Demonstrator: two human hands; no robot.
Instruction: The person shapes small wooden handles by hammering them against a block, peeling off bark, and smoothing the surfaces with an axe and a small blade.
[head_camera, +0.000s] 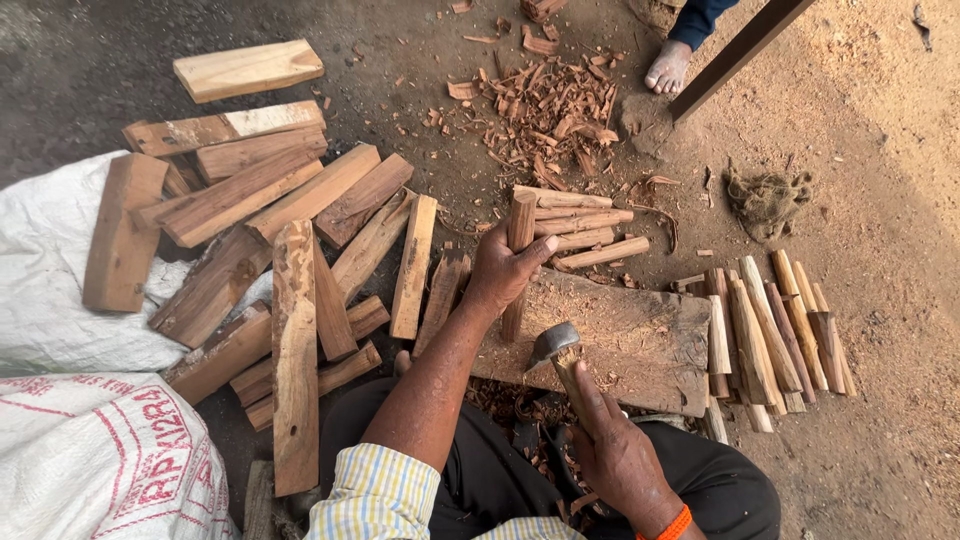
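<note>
- While the left hand (500, 268) is clenching its grip around a wood stick (518, 262), it is holding that stick upright on the chopping block (640, 340).
- The right hand (615, 450) is grasping the handle of a small hatchet (556, 345), its blade hovering just beside the stick's lower end.
- Split sticks (770, 325) are lying in a row right of the block.
- Rough planks (290, 240) are piling up to the left, partly over a white sack (50, 250).
- Bark chips (550, 110) are lying scattered on the dirt floor beyond.
</note>
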